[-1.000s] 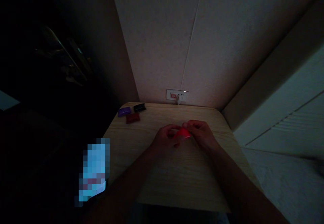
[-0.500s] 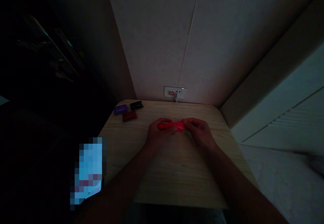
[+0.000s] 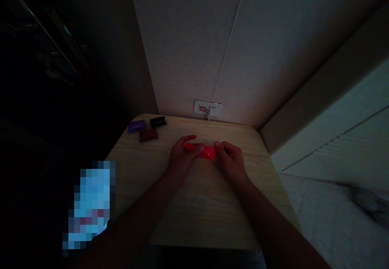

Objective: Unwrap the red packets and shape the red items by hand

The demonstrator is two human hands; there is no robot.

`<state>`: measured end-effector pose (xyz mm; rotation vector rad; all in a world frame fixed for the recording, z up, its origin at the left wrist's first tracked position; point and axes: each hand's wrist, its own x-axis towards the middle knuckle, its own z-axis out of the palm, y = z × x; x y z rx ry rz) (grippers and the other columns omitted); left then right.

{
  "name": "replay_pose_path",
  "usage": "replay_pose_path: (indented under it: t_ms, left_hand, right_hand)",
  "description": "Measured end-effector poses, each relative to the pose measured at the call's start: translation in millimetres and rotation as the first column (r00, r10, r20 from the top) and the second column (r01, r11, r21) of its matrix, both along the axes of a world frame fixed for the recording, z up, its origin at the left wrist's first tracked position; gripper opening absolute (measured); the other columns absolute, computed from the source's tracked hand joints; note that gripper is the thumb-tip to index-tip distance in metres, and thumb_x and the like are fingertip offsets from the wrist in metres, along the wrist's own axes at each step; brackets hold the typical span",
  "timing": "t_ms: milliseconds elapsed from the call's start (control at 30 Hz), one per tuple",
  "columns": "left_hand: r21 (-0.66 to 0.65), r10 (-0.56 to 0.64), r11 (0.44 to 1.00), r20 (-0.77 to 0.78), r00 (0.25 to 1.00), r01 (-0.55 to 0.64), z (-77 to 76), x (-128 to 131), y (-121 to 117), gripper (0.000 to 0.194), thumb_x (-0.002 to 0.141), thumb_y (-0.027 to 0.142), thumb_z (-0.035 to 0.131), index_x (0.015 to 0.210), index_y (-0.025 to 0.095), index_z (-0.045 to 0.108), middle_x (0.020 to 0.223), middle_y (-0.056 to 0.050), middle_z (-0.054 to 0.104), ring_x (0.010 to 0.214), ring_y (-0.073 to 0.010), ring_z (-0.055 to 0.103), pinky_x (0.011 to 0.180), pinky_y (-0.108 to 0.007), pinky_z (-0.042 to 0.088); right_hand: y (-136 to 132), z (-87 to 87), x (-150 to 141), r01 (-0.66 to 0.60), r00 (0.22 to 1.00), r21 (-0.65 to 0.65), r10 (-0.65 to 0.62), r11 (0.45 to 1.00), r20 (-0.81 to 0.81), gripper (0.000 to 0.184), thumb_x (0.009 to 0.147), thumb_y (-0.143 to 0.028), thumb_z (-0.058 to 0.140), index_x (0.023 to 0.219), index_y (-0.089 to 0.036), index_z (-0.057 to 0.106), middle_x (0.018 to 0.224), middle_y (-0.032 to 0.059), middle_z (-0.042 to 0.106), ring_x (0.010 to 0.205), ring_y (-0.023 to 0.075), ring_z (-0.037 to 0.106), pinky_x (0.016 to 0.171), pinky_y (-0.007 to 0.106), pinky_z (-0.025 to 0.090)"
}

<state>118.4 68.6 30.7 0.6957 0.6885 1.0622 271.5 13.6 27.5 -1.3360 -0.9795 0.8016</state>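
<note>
A small, glossy, bright red packet [image 3: 208,152] is held between my hands, above the middle of the wooden tabletop. My left hand [image 3: 180,159] grips its left part with the thumb laid over the front, while the index finger sticks out away from it. A red bit pokes out between that thumb and index finger; whether it is the packet's end or something separate, I cannot tell. My right hand [image 3: 231,159] pinches the packet's right end between thumb and fingers. Its other fingers are curled in.
A purple packet [image 3: 137,126], a black packet [image 3: 158,121] and a dark red packet [image 3: 148,135] lie at the table's [image 3: 209,208] back left corner. Behind is a wall socket [image 3: 208,108] with a plug in it. A blurred-out bright screen [image 3: 94,200] shows at left.
My left thumb has come down over the front of the red packet and the left index finger has lifted away. The right hand still pinches the right end. The view has shifted slightly.
</note>
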Motion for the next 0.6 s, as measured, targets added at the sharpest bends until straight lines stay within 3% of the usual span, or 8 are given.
replay_pose_path:
  t_ms: [167,267,400,500,600]
  left_hand:
    - [-0.028,0.100,0.995,0.096,0.990,-0.097,0.3,-2,5,0.056,0.061,0.024,0.092,0.108,0.018,0.063,0.093,-0.003,0.077,0.084,-0.0145,0.072,0.078,-0.026,0.056]
    - [-0.017,-0.008,1.000,0.109,0.994,0.010,-0.5,-1,2,0.052,0.062,0.029,0.093,0.105,0.017,0.066,0.098,-0.006,0.077,0.088,-0.0176,0.073,0.082,-0.030,0.058]
    - [0.050,-0.240,0.970,0.009,0.971,0.239,-1.2,3,-5,0.040,0.061,0.025,0.093,0.094,0.012,0.074,0.094,-0.009,0.078,0.085,-0.0205,0.074,0.087,-0.036,0.058]
    - [0.090,-0.237,0.967,-0.029,0.971,0.239,-3.0,4,-6,0.034,0.065,0.024,0.091,0.093,0.012,0.076,0.094,-0.009,0.079,0.084,-0.0201,0.074,0.086,-0.035,0.059]
    - [0.115,-0.177,0.977,-0.033,0.984,0.180,-4.5,4,-4,0.035,0.068,0.027,0.090,0.097,0.014,0.076,0.093,-0.007,0.079,0.081,-0.0195,0.074,0.080,-0.033,0.059]
  right_hand:
    - [-2,-1.0,3,-0.081,0.993,-0.009,0.080,0.997,-0.089,0.025,0.073,-0.043,0.086,0.072,-0.019,0.078,0.066,0.0025,0.072,0.061,0.0164,0.061,0.061,0.028,0.047]
    - [-3,0.3,-1,-0.053,0.986,0.008,0.053,0.999,-0.158,0.020,0.070,-0.038,0.089,0.077,-0.023,0.080,0.071,0.0020,0.076,0.065,0.0179,0.066,0.067,0.031,0.052]
    - [-2,1.8,-3,-0.020,0.969,0.023,0.025,1.000,-0.245,0.021,0.067,-0.038,0.091,0.076,-0.024,0.078,0.070,0.0008,0.075,0.065,0.0177,0.065,0.067,0.032,0.053]
    - [-3,2.1,-3,-0.031,0.966,0.040,0.040,0.999,-0.257,0.019,0.070,-0.037,0.089,0.075,-0.023,0.076,0.068,-0.0001,0.073,0.062,0.0158,0.063,0.064,0.029,0.051]
    - [-5,3.1,-4,-0.098,0.987,0.041,0.102,0.994,-0.127,0.018,0.081,-0.039,0.081,0.075,-0.022,0.077,0.068,0.0009,0.072,0.064,0.0162,0.062,0.065,0.028,0.049]
